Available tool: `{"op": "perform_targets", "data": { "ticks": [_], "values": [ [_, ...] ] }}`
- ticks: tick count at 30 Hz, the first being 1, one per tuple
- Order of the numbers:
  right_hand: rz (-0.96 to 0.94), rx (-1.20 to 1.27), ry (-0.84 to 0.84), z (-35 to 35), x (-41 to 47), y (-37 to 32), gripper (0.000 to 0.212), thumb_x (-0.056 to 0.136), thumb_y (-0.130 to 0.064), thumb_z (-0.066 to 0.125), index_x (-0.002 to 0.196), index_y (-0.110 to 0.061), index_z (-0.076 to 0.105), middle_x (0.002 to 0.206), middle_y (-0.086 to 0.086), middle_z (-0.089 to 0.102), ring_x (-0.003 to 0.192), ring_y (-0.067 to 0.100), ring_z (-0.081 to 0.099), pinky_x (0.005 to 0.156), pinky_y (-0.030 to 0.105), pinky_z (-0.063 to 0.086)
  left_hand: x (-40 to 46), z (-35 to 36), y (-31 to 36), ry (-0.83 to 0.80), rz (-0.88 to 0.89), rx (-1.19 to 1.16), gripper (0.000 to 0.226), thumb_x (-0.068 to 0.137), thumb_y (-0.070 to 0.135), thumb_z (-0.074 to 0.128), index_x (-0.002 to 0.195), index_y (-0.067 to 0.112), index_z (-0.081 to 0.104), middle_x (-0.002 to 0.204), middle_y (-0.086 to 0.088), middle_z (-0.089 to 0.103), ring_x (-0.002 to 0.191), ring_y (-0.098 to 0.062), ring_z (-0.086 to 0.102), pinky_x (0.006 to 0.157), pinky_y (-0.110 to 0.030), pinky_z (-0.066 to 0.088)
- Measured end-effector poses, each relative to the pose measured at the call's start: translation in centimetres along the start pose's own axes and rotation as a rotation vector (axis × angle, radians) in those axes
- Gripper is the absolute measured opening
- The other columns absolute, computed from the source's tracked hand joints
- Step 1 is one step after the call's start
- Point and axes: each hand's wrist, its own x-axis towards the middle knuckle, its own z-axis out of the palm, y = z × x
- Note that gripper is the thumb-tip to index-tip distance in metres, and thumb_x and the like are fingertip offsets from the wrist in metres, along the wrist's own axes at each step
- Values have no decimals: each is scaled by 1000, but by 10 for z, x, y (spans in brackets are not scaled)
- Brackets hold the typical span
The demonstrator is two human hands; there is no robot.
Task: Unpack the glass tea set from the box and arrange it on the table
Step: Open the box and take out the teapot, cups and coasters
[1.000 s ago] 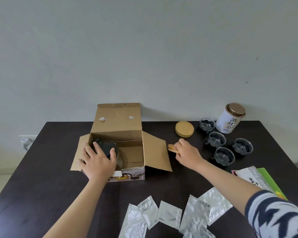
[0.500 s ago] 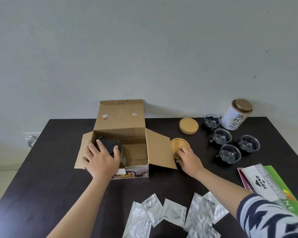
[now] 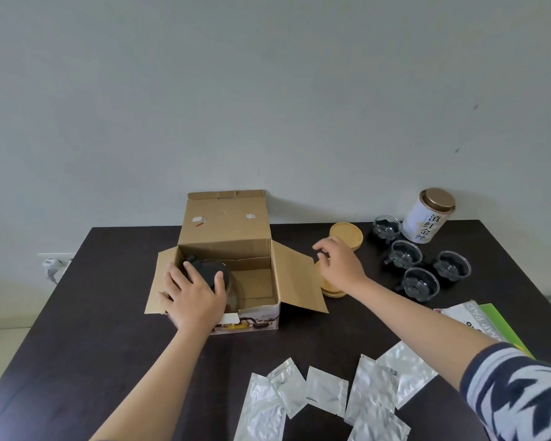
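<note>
Step in hand: unpacking, judged late stage; the teapot is the last piece seen inside the box.
Box: open cardboard, flaps spread, at the bench's centre-left.
Teapot: glass body with dark lid, inside the box at its 9 o'clock end, not yet lifted.
Left hand: laid over the teapot lid and the near box wall; fingers spread apart on the lid, thumb at the lid's 3 o'clock edge. Resting contact, no closed grip evident.
Right hand: above the stacked wooden coasters beside the right flap; fingers loosely curled and parted, holding nothing visible.
Further coasters: at 12 o'clock of the right hand.
Glass cups: four, already out, grouped at 3 o'clock of the coasters, near the tea tin.
Foil sachets: scattered at the 6 o'clock edge.
Next move, judged: close the left fingers around the teapot, lift it straight up past the box wall; glass is fragile, so a second supporting hand is advisable.
</note>
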Motion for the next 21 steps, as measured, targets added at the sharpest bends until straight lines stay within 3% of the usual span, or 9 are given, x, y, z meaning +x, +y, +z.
{"op": "perform_targets", "data": {
  "ticks": [4,7,11,16,21],
  "values": [
    [-151,123,-80,13,4,-62,23,92,-9,55,114,-11,62,113,4,58,93,10,58,81,21,47,1,-6,-3,-67,27,-58,79,95,59,22,152,5,7,158,-20,-3,146,-35,-2,115,-54,9],
    [-200,158,-193,30,4,-101,33,90,-15,60,123,-14,58,123,2,58,103,11,59,89,26,51,0,-20,-12,-112,76,-168,84,94,61,28,152,6,3,159,-17,-4,146,-35,-1,116,-49,10],
    [-225,142,-455,50,10,-140,66,82,-21,71,141,-18,41,144,2,42,128,18,47,104,33,42,3,-35,-45,-138,274,-145,110,80,75,43,151,6,-4,160,-10,0,146,-32,4,116,-43,17],
    [-193,33,-728,69,27,-166,108,71,-23,83,152,-15,13,157,8,18,143,25,24,114,35,26,7,-27,-68,-245,296,-184,134,63,79,61,150,11,-15,160,-7,-10,147,-30,-1,118,-52,11],
    [-118,-17,-762,83,37,-178,107,74,-42,79,153,-15,12,158,10,17,143,28,24,114,42,30,10,-20,-72,-281,268,-402,143,54,70,76,150,15,-15,160,-5,-14,147,-25,-7,116,-54,0]
  ]
}}
